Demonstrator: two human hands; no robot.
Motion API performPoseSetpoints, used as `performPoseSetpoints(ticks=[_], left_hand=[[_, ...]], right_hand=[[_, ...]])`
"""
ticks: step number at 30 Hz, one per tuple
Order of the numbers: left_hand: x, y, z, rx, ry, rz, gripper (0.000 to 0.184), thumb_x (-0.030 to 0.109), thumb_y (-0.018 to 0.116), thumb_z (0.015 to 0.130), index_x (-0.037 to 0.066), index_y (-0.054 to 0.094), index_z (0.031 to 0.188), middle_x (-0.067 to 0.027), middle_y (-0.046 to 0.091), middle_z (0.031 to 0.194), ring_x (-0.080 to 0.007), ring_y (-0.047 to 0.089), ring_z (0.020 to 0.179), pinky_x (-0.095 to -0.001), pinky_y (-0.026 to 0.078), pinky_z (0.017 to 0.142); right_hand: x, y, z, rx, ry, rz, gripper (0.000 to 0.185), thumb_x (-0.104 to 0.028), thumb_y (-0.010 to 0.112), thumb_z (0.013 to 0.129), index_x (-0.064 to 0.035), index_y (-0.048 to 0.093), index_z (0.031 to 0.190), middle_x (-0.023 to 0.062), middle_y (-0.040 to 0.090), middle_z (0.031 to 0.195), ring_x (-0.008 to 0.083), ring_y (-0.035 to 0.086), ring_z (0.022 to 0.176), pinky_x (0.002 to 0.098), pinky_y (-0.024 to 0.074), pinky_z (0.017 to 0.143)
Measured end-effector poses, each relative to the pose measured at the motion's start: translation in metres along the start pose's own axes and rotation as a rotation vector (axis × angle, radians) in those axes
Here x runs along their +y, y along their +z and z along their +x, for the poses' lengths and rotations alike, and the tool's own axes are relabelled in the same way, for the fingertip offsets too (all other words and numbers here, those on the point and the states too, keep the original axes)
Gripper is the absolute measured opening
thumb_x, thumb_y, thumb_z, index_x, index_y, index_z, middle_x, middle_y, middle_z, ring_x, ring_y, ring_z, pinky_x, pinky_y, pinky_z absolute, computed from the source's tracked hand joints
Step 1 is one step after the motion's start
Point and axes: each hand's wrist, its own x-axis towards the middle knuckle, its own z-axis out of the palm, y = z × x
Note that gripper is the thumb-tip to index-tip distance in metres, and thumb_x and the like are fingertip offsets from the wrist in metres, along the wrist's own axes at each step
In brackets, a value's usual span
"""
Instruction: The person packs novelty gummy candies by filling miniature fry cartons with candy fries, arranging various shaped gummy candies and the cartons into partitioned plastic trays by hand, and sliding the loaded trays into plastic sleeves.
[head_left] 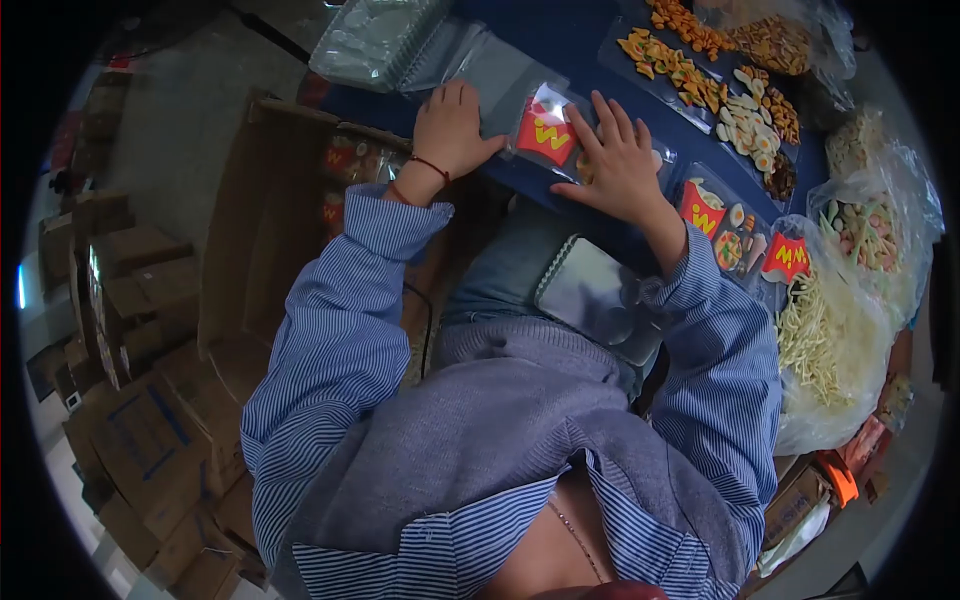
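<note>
A clear plastic pack with a red fries carton [545, 128], marked with a yellow M, lies on the blue table between my two hands. My left hand [452, 132] rests at the pack's left over a clear plastic sheet or lid [492, 78], fingers stretched out and thumb toward the carton. Spread over the pack's right part is my right hand [622, 165], its index fingertip at the carton's edge. Small items under that hand are mostly hidden. Neither hand is closed round anything. Another clear pack with a red carton [703, 207] and toy food pieces [738, 240] lies to the right.
Clear clamshell packs [375, 40] are stacked at the back left. Trays of small toy food pieces [755, 135] and a bag of pale fries-like sticks [812, 335] sit on the right. An open cardboard box [235, 250] stands left; a clear plastic case [595, 290] rests on my lap.
</note>
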Motion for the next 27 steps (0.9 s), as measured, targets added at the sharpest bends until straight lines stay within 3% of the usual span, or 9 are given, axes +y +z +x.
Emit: performPoseSetpoints(ticks=[3, 9, 11, 14, 17, 18, 21, 23, 27], left_hand=[[0.003, -0.006, 0.005, -0.146, -0.145, 0.034, 0.036, 0.035, 0.069, 0.081, 0.007, 0.062, 0.103, -0.0104, 0.057, 0.119, -0.0308, 0.048, 0.118, -0.0437, 0.043, 0.093], [-0.035, 0.018, 0.019, -0.146, -0.052, -0.393, 0.020, 0.031, 0.067, 0.083, 0.011, 0.066, 0.088, -0.0099, 0.068, 0.089, -0.0347, 0.062, 0.088, -0.0451, 0.048, 0.074], [-0.036, 0.013, 0.025, -0.218, -0.103, -0.320, 0.022, 0.025, 0.063, 0.087, 0.005, 0.064, 0.080, -0.0097, 0.067, 0.082, -0.0275, 0.064, 0.080, -0.0378, 0.048, 0.069], [-0.016, 0.004, 0.029, -0.243, -0.174, -0.306, 0.022, 0.029, 0.064, 0.084, 0.008, 0.066, 0.081, -0.0139, 0.066, 0.079, -0.0361, 0.062, 0.077, -0.0442, 0.049, 0.069], [0.011, 0.014, 0.024, -0.070, 0.052, -0.359, 0.024, 0.029, 0.063, 0.086, 0.006, 0.065, 0.077, -0.0127, 0.066, 0.077, -0.0336, 0.062, 0.074, -0.0432, 0.049, 0.068], [0.015, 0.016, 0.021, -0.072, 0.054, -0.359, 0.024, 0.029, 0.063, 0.086, 0.006, 0.065, 0.077, -0.0127, 0.066, 0.077, -0.0336, 0.062, 0.074, -0.0432, 0.049, 0.068], [0.017, 0.021, 0.021, -0.118, 0.125, -0.290, 0.026, 0.030, 0.063, 0.087, 0.006, 0.065, 0.077, -0.0108, 0.066, 0.075, -0.0306, 0.062, 0.071, -0.0414, 0.049, 0.067], [0.004, 0.018, 0.030, -0.332, -0.050, -0.514, 0.027, 0.029, 0.061, 0.087, 0.005, 0.064, 0.076, -0.0105, 0.066, 0.076, -0.0297, 0.062, 0.071, -0.0406, 0.049, 0.067], [-0.015, 0.022, 0.031, -0.410, -0.212, -0.754, 0.024, 0.025, 0.057, 0.089, 0.004, 0.065, 0.082, -0.0125, 0.067, 0.080, -0.0302, 0.064, 0.073, -0.0396, 0.049, 0.068]], right_hand=[[-0.002, 0.009, 0.012, 0.013, -0.017, -0.023, 0.101, -0.068, 0.070, 0.066, -0.0213, 0.033, 0.148, 0.0206, 0.030, 0.150, 0.0400, 0.031, 0.138, 0.0594, 0.0274, 0.106], [-0.005, 0.006, 0.022, -0.004, 0.083, 0.051, 0.095, -0.055, 0.073, 0.065, -0.0225, 0.038, 0.147, 0.0207, 0.040, 0.139, 0.0377, 0.040, 0.126, 0.0542, 0.0346, 0.096], [0.001, 0.006, 0.022, 0.013, 0.118, 0.077, 0.093, -0.052, 0.073, 0.065, -0.0221, 0.040, 0.146, 0.0203, 0.043, 0.135, 0.0366, 0.042, 0.122, 0.0525, 0.0356, 0.094], [0.024, -0.005, 0.021, 0.186, 0.306, 0.358, 0.091, -0.051, 0.074, 0.066, -0.0200, 0.042, 0.145, 0.0204, 0.045, 0.130, 0.0362, 0.044, 0.121, 0.0503, 0.0364, 0.097], [0.050, -0.017, 0.019, 0.255, 0.356, 0.767, 0.088, -0.052, 0.073, 0.070, -0.0183, 0.043, 0.145, 0.0229, 0.045, 0.129, 0.0380, 0.046, 0.120, 0.0455, 0.0385, 0.100], [0.057, -0.019, 0.020, 0.239, 0.367, 0.779, 0.085, -0.052, 0.072, 0.073, -0.0165, 0.043, 0.145, 0.0252, 0.045, 0.128, 0.0381, 0.049, 0.119, 0.0395, 0.0398, 0.101], [0.064, -0.023, 0.017, 0.217, 0.370, 0.911, 0.086, -0.051, 0.072, 0.074, -0.0155, 0.042, 0.146, 0.0259, 0.045, 0.129, 0.0366, 0.048, 0.119, 0.0396, 0.0398, 0.101], [0.060, -0.026, 0.013, 0.195, 0.357, 0.899, 0.086, -0.051, 0.072, 0.073, -0.0156, 0.042, 0.146, 0.0256, 0.045, 0.129, 0.0361, 0.048, 0.120, 0.0397, 0.0396, 0.101], [0.050, -0.027, 0.012, 0.117, 0.292, 0.886, 0.086, -0.052, 0.072, 0.073, -0.0164, 0.042, 0.146, 0.0241, 0.045, 0.129, 0.0359, 0.048, 0.120, 0.0393, 0.0388, 0.101]])
